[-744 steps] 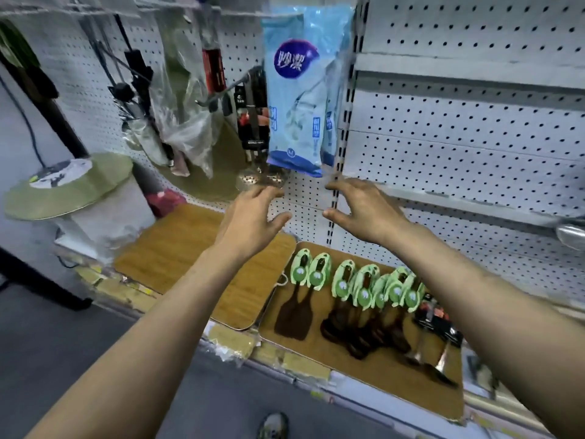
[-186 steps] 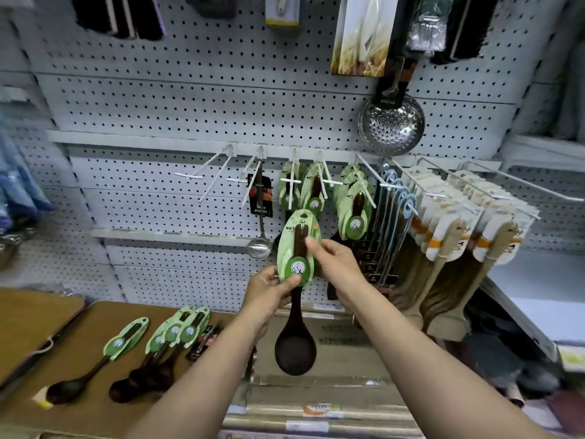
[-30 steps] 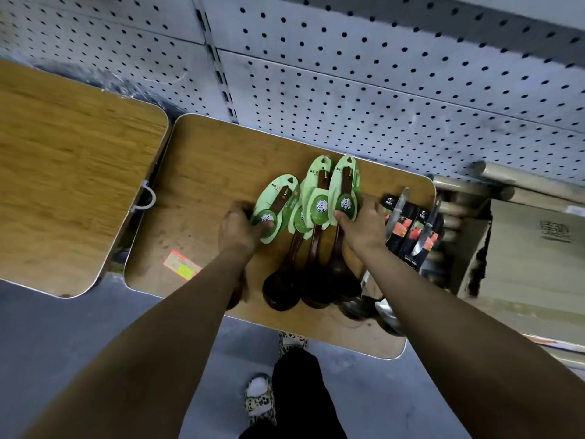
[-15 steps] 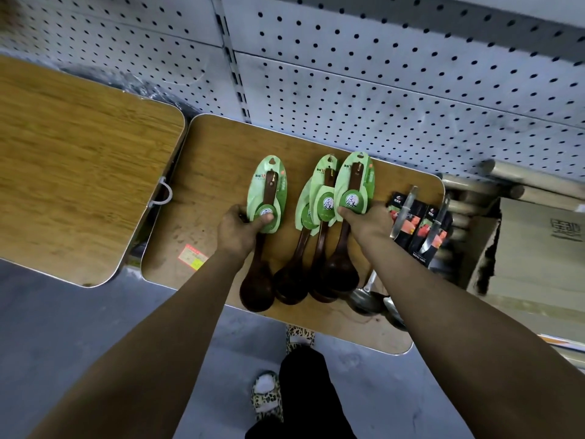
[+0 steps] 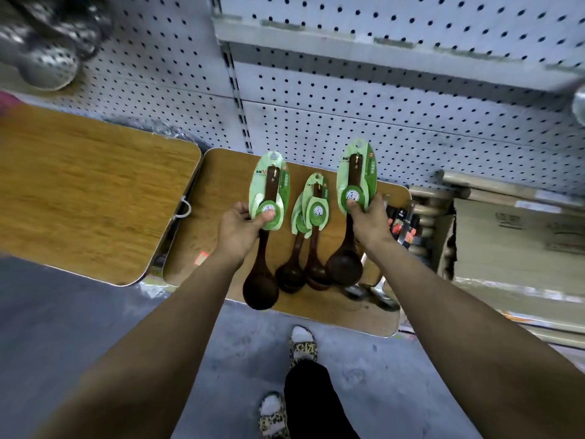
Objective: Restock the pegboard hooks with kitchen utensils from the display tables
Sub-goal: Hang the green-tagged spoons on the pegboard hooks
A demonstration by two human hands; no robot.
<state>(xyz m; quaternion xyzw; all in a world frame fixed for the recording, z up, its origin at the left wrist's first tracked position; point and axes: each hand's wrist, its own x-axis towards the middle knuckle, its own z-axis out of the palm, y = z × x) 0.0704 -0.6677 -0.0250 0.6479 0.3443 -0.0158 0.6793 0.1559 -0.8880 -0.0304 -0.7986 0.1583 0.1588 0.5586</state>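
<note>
My left hand (image 5: 238, 231) grips a dark wooden ladle with a green card label (image 5: 269, 191), lifted off the wooden display table (image 5: 221, 172). My right hand (image 5: 370, 224) grips a second green-carded wooden ladle (image 5: 356, 179), held higher, its bowl hanging over the table. Two more carded ladles (image 5: 311, 210) lie on the table between my hands. The white pegboard (image 5: 380, 99) rises behind the table.
A second wooden table (image 5: 79, 191) stands to the left. Metal ladles with black and red cards (image 5: 402, 226) lie at the right end of the table. Cardboard boxes (image 5: 519, 242) sit at the right. A metal strainer (image 5: 47, 61) hangs upper left. My slippered feet (image 5: 300, 346) stand on grey floor.
Both hands have lifted their ladles up off the table; the right one rose higher. Two ladles stayed lying on the table.
</note>
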